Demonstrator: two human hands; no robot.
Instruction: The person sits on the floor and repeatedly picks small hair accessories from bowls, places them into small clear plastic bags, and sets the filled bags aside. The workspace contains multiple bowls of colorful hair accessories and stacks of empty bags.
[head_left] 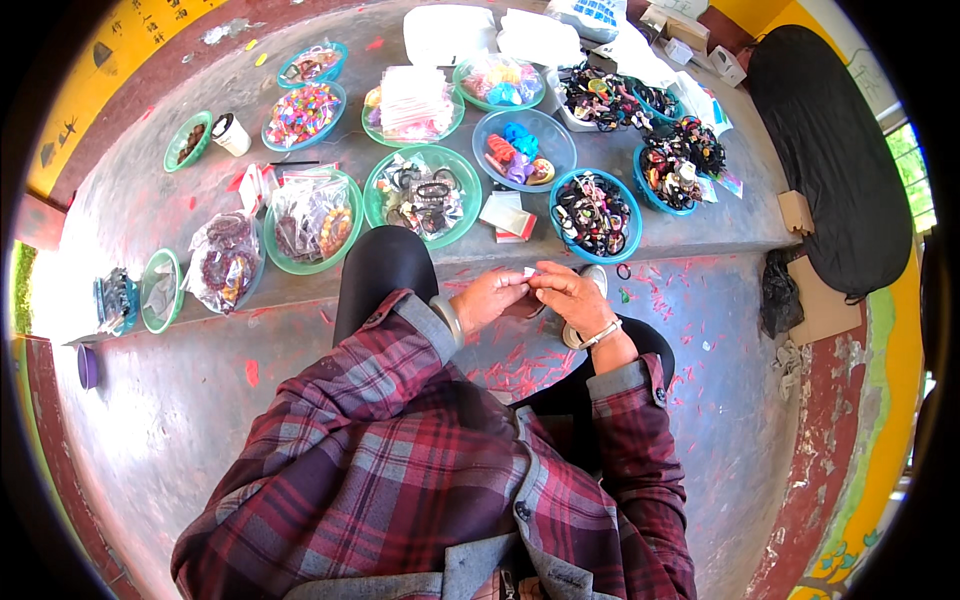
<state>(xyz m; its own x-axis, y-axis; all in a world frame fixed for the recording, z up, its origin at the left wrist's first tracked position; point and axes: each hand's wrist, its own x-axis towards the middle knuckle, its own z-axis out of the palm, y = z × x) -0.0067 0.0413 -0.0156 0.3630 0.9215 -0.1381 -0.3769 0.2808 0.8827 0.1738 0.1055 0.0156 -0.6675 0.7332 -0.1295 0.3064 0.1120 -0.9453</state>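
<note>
A green bowl (313, 225) of bagged trinkets sits on the step at the left. The left hand (490, 297) and right hand (567, 293) meet over the person's lap — fingertips of both pinched on a small white piece (529, 272), too small to identify. Just beyond, right, stands a blue bowl (596, 212) of dark hair bands.
</note>
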